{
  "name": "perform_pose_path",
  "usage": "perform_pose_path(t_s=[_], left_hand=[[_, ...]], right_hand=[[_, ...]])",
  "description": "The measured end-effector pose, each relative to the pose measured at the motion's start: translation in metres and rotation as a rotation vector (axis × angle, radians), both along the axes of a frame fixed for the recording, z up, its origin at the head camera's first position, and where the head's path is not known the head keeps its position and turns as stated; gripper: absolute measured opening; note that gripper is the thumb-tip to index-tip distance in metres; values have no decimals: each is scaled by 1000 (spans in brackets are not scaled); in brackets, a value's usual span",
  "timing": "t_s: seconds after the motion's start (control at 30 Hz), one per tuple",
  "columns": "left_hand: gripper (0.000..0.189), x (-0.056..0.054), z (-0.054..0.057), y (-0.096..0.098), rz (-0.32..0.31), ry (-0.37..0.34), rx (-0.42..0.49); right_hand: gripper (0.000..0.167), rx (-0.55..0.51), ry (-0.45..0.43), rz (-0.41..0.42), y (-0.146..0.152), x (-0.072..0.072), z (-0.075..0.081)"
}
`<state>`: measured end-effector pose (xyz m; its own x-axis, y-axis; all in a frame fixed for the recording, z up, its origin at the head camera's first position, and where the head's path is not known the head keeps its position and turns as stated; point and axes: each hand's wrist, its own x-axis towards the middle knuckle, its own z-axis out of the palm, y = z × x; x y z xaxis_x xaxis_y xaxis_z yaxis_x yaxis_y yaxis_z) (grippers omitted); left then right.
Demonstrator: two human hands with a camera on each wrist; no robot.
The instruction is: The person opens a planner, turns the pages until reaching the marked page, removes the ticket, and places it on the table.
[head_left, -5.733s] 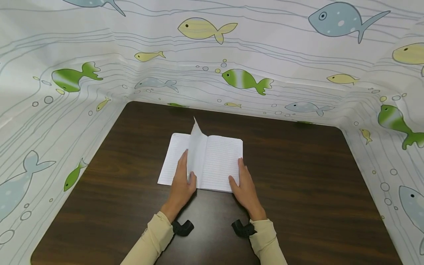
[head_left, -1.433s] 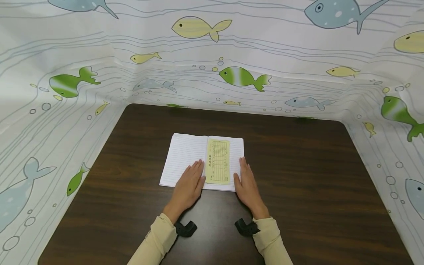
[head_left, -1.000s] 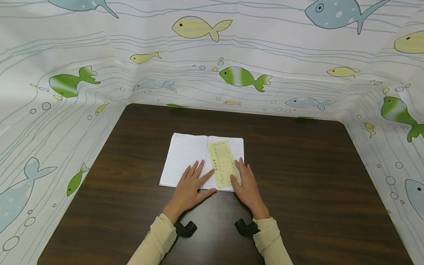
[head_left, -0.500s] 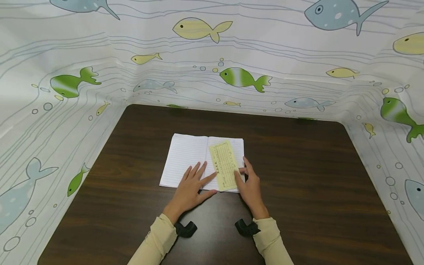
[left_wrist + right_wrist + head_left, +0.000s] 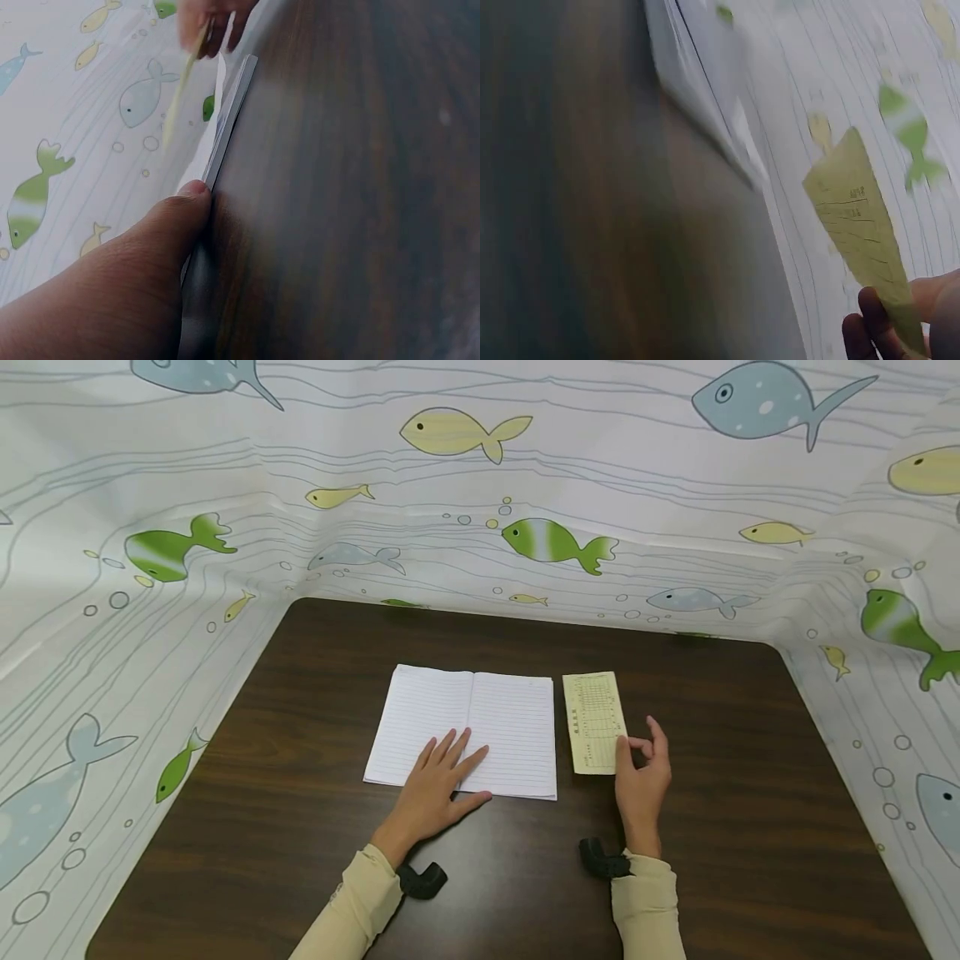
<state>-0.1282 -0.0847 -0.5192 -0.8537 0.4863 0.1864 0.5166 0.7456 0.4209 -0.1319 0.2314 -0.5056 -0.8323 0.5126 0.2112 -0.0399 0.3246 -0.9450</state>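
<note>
An open lined notebook lies on the dark wooden table. My left hand rests on its lower middle with fingers spread, the thumb at the near edge; the left wrist view shows that thumb against the notebook's edge. To the right of the notebook, my right hand pinches a yellow printed paper slip by its right edge between thumb and finger. In the right wrist view the slip is tilted up off the table, with fingertips at its lower end.
The brown table spreads around the notebook. A white fish-patterned cloth stands as a wall at the back and both sides. Each wrist wears a black curved mount near a cream sleeve.
Earlier a notebook leaf was turned, showing the yellow slip on the right page. My right hand has since pinched the slip and carried it right, off the notebook. The left hand's fingers spread, then stayed.
</note>
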Motion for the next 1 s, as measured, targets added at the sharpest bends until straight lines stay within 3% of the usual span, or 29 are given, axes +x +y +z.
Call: perform_pose_path(t_s=[0.1, 0.2, 0.4, 0.53, 1.0], left_hand=[[71, 0, -1, 1, -2, -10, 1], [71, -1, -2, 1, 3, -13, -2], [72, -2, -1, 1, -2, -21, 4], [72, -2, -1, 0, 4, -50, -11], [71, -1, 0, 0, 11, -71, -10]], right_hand=[[55, 37, -112, -30, 18, 5, -1], [57, 109, -219, -5, 29, 8, -3], [59, 276, -304, 15, 34, 8, -5], [57, 337, -329, -2, 33, 8, -6], [57, 377, -318, -41, 31, 7, -3]])
